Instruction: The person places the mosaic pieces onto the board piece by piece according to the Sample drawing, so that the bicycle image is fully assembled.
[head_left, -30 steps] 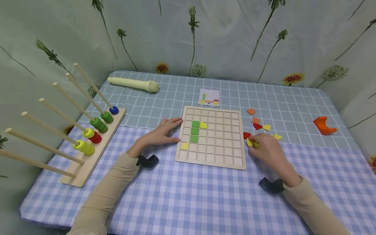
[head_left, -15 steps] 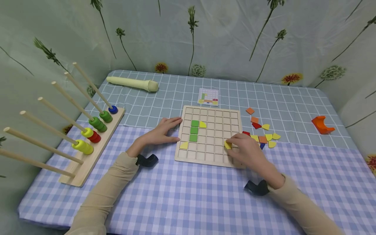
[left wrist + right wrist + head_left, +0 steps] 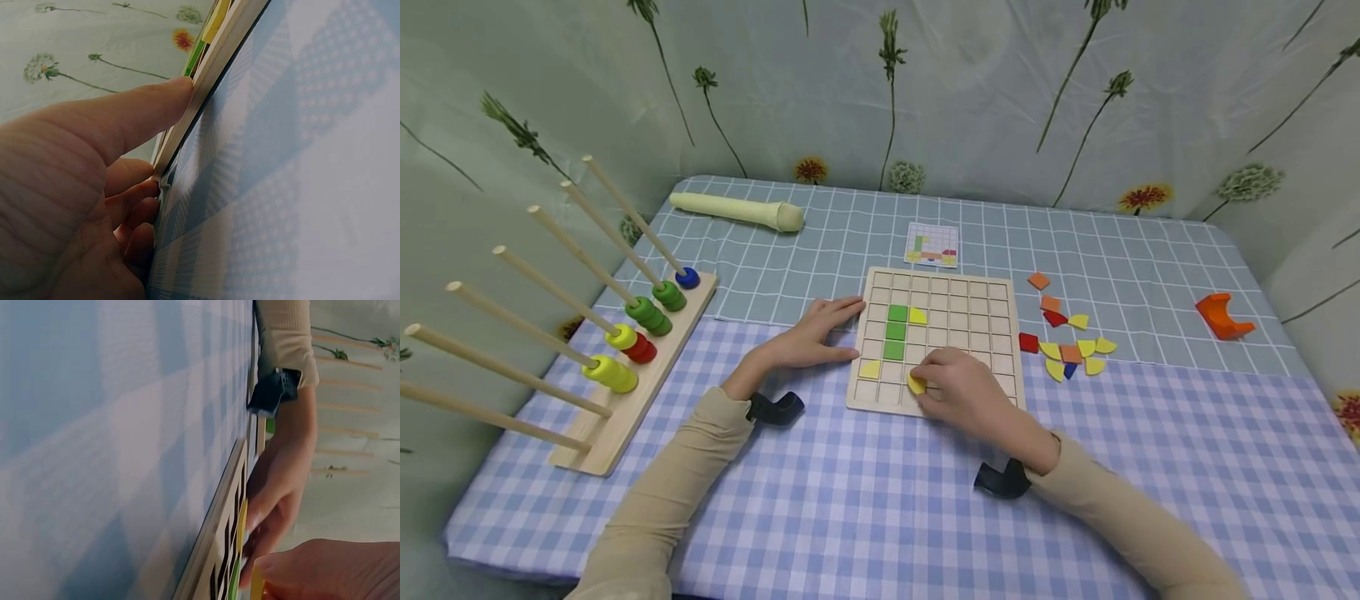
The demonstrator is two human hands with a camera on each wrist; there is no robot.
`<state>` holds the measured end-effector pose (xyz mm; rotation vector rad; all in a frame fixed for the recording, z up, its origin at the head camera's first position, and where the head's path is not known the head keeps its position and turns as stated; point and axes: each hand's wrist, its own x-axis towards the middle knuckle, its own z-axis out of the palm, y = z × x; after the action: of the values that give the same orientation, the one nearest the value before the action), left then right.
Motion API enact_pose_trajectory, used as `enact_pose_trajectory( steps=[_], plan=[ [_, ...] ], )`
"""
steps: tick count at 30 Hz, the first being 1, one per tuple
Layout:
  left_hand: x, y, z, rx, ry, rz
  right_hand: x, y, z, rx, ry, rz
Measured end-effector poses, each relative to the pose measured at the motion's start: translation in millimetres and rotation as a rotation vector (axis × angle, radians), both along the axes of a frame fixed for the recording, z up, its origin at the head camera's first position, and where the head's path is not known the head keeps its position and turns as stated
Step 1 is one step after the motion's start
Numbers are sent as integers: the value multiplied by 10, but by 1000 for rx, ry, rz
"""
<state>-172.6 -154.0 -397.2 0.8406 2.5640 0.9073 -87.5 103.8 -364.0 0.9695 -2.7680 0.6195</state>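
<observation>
A wooden grid board lies flat on the table. Three green squares sit in its cells in a column, a yellow quarter-round tile beside the top one and another yellow tile lower left. My right hand pinches a yellow tile over the lower left-middle cells; in the right wrist view that yellow tile shows at the thumb tip. With thumb and fingertips, my left hand touches the board's left edge; the left wrist view shows the thumb against the board's side.
Loose tiles, including a red tile and an orange square, lie right of the board. Behind it is a pattern card. A peg stand with rings is left, a pale yellow stick far left, an orange arch far right.
My right hand has picked the yellow tile from the loose ones and carried it left across the board to the lower left-middle cells. My left hand stays at the board's left edge.
</observation>
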Motion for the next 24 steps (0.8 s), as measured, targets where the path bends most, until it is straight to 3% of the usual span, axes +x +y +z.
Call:
enact_pose_trajectory(
  steps=[8,24],
  plan=[
    [-13,3,11,-11,-8,11,-16,-198,-4,12,42,69],
    [-13,-5,-5,-11,2,-3,-25,-464,-27,85,18,122]
  ],
)
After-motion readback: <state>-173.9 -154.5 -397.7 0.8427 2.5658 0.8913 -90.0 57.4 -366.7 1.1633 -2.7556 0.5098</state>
